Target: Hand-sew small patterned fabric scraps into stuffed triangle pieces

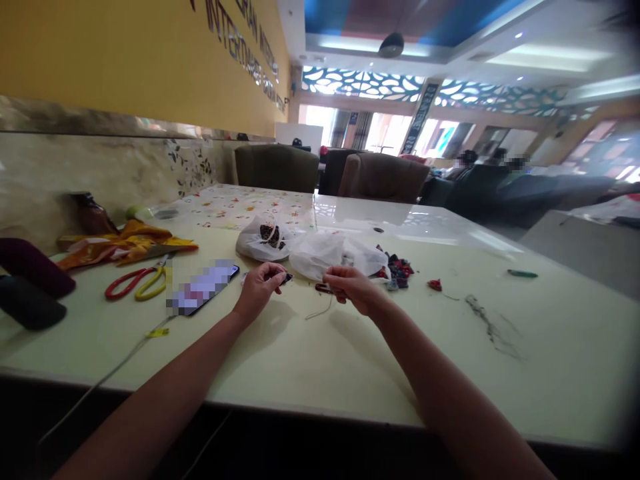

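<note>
My left hand [261, 287] is closed in a pinch above the table, with a small dark piece [287, 279], perhaps cloth, at its fingertips. To the right, my right hand [350, 285] pinches too; what its fingertips hold is too small to make out. Against its lower fingers shows a small dark red object [323, 288] of unclear kind. A thin pale thread [320, 313] trails on the table below. Just behind my hands lie a white plastic bag [320, 252] and another bag [250, 240] with dark contents. Dark patterned fabric pieces [399, 270] are heaped beside them.
At left are scissors [125, 283] with red and yellow handles, a phone [205, 289] with a cable, an orange wrapper [133, 241] and a brown bottle [93, 215]. Rightward lie a small red scrap [435, 285], tangled threads [487, 323] and a green object [523, 273]. Chairs [277, 167] stand behind.
</note>
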A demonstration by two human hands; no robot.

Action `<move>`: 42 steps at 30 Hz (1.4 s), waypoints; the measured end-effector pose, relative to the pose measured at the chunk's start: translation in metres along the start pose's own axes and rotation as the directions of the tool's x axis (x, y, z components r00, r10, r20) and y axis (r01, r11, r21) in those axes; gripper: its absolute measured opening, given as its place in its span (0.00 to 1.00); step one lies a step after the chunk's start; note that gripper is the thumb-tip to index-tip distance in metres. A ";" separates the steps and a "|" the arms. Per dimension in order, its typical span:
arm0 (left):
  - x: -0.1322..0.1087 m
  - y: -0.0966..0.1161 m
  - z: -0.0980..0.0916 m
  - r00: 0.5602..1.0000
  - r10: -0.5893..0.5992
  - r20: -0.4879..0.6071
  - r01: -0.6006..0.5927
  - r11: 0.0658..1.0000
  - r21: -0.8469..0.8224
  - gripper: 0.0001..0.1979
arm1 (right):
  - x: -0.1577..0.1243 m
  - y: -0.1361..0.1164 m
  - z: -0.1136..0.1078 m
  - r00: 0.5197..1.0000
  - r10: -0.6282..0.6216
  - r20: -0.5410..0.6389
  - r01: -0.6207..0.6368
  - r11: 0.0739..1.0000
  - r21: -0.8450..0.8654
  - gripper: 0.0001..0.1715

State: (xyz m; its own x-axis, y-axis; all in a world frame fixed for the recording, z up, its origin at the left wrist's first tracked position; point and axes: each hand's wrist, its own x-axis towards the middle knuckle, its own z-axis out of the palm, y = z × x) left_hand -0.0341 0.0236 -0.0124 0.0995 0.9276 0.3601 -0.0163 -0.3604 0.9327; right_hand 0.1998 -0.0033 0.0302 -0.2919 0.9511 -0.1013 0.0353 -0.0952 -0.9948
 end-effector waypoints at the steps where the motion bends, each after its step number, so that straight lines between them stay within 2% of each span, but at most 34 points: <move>1: 0.001 0.000 0.000 1.000 -0.017 -0.002 0.017 1.000 -0.010 0.12 | -0.003 -0.003 -0.003 1.000 -0.006 -0.025 0.005 0.999 -0.034 0.19; 4: 0.002 -0.002 -0.002 0.998 -0.056 -0.012 0.056 0.998 -0.023 0.14 | -0.019 -0.011 -0.013 0.997 -0.016 -0.074 0.006 0.991 -0.133 0.19; 7: 0.004 -0.003 -0.004 0.999 -0.048 -0.005 0.048 0.998 0.036 0.15 | -0.042 -0.016 -0.025 0.990 -0.054 -0.129 0.008 0.943 -0.333 0.17; 9: 0.004 -0.003 -0.006 0.998 -0.027 0.053 0.022 0.995 0.098 0.14 | -0.057 -0.018 -0.036 0.971 -0.120 -0.207 0.013 0.891 -0.454 0.15; 11: 0.004 -0.002 -0.005 0.988 -0.039 0.153 0.015 0.988 0.152 0.12 | -0.070 -0.018 -0.050 0.932 -0.203 -0.302 0.021 0.858 -0.513 0.14; 13: 0.001 0.000 -0.003 0.957 -0.117 0.266 0.066 0.979 0.193 0.11 | -0.079 -0.016 -0.065 0.884 -0.263 -0.387 0.018 0.845 -0.534 0.14; 16: -0.004 0.006 0.001 0.878 -0.281 0.388 0.208 0.953 0.218 0.10 | -0.087 -0.010 -0.085 0.815 -0.303 -0.493 -0.032 0.827 -0.562 0.14; 20: -0.010 0.012 0.004 0.776 -0.434 0.458 0.371 0.901 0.225 0.11 | -0.089 0.000 -0.102 0.763 -0.340 -0.550 -0.168 0.718 -0.676 0.14; 23: -0.011 0.014 0.003 0.731 -0.487 0.478 0.433 0.872 0.226 0.13 | -0.090 0.003 -0.108 0.745 -0.362 -0.560 -0.251 0.625 -0.739 0.13; 25: -0.010 0.014 0.001 0.723 -0.498 0.480 0.458 0.865 0.206 0.13 | -0.089 0.001 -0.108 0.752 -0.372 -0.544 -0.299 0.543 -0.785 0.11; 28: -0.008 0.011 0.000 0.728 -0.502 0.467 0.482 0.859 0.173 0.14 | -0.082 -0.001 -0.099 0.805 -0.359 -0.472 -0.320 0.406 -0.856 0.07; 32: -0.006 0.008 -0.001 0.729 -0.506 0.462 0.484 0.857 0.176 0.14 | -0.057 0.007 -0.068 0.916 -0.271 -0.297 -0.219 0.281 -0.934 0.11; 34: -0.007 0.007 -0.001 0.724 -0.505 0.469 0.484 0.857 0.176 0.14 | -0.041 0.015 -0.050 0.946 -0.232 -0.225 -0.169 0.238 -0.956 0.12; 38: -0.007 0.005 -0.002 0.724 -0.500 0.476 0.494 0.857 0.149 0.14 | -0.023 0.030 -0.024 0.961 -0.204 -0.189 -0.160 0.149 -0.976 0.18; 42: -0.007 0.005 -0.002 0.719 -0.503 0.479 0.498 0.854 0.150 0.14 | -0.030 0.037 -0.018 0.974 -0.188 -0.127 -0.114 0.078 -0.990 0.17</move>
State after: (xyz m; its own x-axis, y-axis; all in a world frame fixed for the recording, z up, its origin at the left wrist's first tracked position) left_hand -0.0367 0.0154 -0.0100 0.5559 0.8015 -0.2202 0.1853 0.1388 0.9728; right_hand 0.2269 -0.0299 -0.0030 -0.1694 0.9816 0.0886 0.9827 0.1750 -0.0601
